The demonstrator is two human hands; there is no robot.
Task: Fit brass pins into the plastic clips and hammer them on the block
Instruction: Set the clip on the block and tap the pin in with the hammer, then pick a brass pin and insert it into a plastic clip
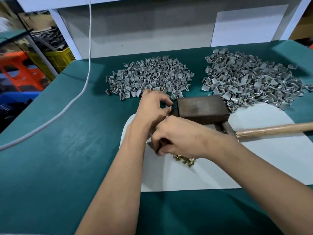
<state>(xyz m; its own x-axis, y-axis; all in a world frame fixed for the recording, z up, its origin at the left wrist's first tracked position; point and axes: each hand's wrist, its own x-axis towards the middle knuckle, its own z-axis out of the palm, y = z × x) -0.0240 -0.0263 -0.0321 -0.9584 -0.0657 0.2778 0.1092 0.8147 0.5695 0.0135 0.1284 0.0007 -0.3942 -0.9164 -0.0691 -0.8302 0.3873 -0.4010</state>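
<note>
The left hand [153, 106] pinches a small grey clip [167, 106] right at the left edge of the dark metal block [202, 107]; the right hand [179, 135] sits just in front of the block, fingers curled over the little heap of brass pins [185, 160], but what it holds I cannot tell; the hammer [271, 128] lies to the right, head beside the block, handle running off the edge; two big piles of clips lie behind, the left pile [149, 77] and the right pile [250, 78]; the white sheet [220, 175] under the pins has bare room near its front edge; the green table [59, 158] is wide open on the left, with a white cord [71, 100] across it.
</note>
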